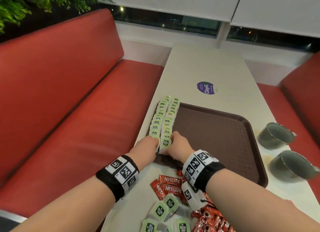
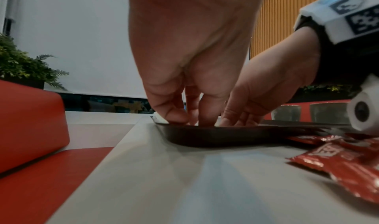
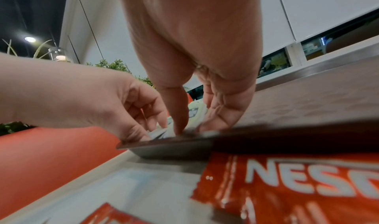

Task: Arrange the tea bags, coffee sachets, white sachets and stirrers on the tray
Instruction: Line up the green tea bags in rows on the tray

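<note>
A brown tray lies on the pale table. Two rows of tea bags with green tags overlap along its left side. Both hands meet at the tray's near left corner. My right hand pinches the nearest tea bag of the right row between thumb and fingers. My left hand has curled fingers on the white tea bags at the near end of the left row, with the thumb by the tray's rim. Red coffee sachets and loose tea bags lie under my wrists.
Two metal cups stand on the table right of the tray. A purple sticker lies beyond it. A red bench runs along the table's left edge. More red packets are piled at the near right.
</note>
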A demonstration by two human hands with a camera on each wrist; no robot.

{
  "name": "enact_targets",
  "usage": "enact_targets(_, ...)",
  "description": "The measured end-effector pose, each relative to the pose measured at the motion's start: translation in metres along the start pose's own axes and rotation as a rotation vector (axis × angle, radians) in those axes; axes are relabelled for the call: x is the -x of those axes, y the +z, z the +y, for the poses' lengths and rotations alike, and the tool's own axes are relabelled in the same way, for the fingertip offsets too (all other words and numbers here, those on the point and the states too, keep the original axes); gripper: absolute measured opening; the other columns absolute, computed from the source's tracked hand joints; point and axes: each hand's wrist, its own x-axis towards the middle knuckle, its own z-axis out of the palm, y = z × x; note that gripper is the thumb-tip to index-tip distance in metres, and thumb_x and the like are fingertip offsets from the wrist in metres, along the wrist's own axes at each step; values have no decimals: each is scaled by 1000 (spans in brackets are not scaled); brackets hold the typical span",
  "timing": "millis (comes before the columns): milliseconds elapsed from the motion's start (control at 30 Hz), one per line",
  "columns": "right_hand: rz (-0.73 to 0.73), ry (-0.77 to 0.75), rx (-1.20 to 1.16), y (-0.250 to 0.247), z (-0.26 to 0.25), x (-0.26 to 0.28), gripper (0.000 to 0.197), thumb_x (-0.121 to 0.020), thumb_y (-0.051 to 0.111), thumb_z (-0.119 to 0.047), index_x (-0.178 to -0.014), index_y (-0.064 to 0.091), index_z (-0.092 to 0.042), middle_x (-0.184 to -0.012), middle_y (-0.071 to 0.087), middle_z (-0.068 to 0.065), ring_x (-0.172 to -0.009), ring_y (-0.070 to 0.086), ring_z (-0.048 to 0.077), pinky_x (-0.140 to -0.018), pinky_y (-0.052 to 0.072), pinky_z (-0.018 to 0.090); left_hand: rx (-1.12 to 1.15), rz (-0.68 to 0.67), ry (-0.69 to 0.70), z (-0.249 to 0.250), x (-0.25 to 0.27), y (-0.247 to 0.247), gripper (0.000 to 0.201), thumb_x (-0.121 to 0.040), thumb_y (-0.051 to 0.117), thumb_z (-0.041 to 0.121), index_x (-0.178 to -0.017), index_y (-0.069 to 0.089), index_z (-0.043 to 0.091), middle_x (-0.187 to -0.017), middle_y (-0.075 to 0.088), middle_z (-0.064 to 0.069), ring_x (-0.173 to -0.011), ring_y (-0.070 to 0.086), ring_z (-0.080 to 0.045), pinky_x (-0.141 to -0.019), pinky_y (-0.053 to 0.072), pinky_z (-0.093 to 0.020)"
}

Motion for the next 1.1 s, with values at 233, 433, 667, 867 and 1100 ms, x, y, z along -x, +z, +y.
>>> enact_targets(233,43,-26,28,-2,-3,1,47,-81,70,-16,-116,39,-12,-100,52,4,-93,57,23,-77,49,32,-14,23,-22,-2,-7,2,21,-88,58,9,-109,56,7,-112,54,-11,-96,56,-29,-67,37,-30)
enact_targets(433,27,-12,-56,-3,-4,8,45,-79,72,-14,-110,40,-13,-102,60,9,-89,65,27,-77,58,40,138,69,-11,-6,4,-3,27,-86,62,8,-112,58,7,-113,58,-11,-95,55,-25,-77,45,-31)
enact_targets(667,59,-299,58,-30,11,69,21,-82,69,-27,-97,57,-18,-85,62,-3,-73,57,10,-57,41,20,472,141,31,-14,83,-13,18,-82,71,18,-98,64,21,-93,61,8,-79,59,-4,-67,45,-10)
enact_targets(867,-137,-296,551,-5,36,115,29,-81,63,-48,-88,60,-21,-89,62,-5,-83,57,16,-72,47,30,377,-143,-26,-16,146,24,27,-84,68,36,-109,64,27,-102,62,11,-91,57,-3,-75,43,-13)
enact_targets(1100,-77,-230,687,20,37,128,23,-81,58,-46,-85,57,-23,-91,60,-2,-89,54,21,-83,44,38,463,-136,-75,2,125,50,39,-78,75,28,-112,59,21,-88,61,6,-74,54,-7,-63,41,-16)
